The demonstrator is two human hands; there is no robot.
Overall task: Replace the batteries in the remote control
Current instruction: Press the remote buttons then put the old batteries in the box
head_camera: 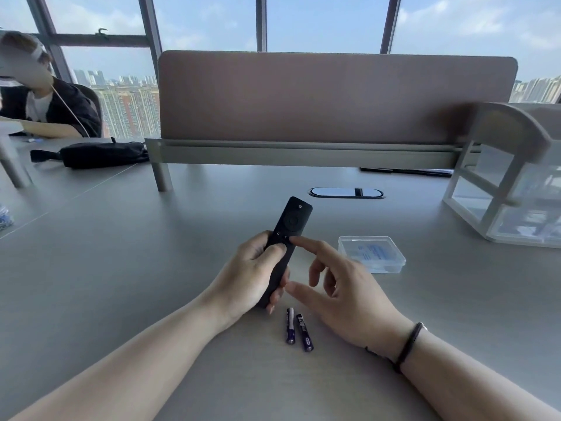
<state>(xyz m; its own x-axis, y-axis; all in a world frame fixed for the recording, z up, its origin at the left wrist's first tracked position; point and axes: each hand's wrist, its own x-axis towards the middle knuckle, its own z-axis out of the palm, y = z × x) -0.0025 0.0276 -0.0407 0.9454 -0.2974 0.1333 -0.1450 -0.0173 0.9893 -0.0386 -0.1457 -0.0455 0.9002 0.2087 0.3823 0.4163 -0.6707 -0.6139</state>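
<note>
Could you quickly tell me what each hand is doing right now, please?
Left hand: closed around the remote control.
Right hand: open, holding nothing, index fingertip touching the remote.

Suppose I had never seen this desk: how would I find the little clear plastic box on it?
Start at the grey desk and find the black remote held upright in the left hand near the middle. Just right of it, beyond the right hand, lies the clear box. It is flat, lidded and see-through with blue print inside, far smaller than the white drawer unit behind it.
</note>
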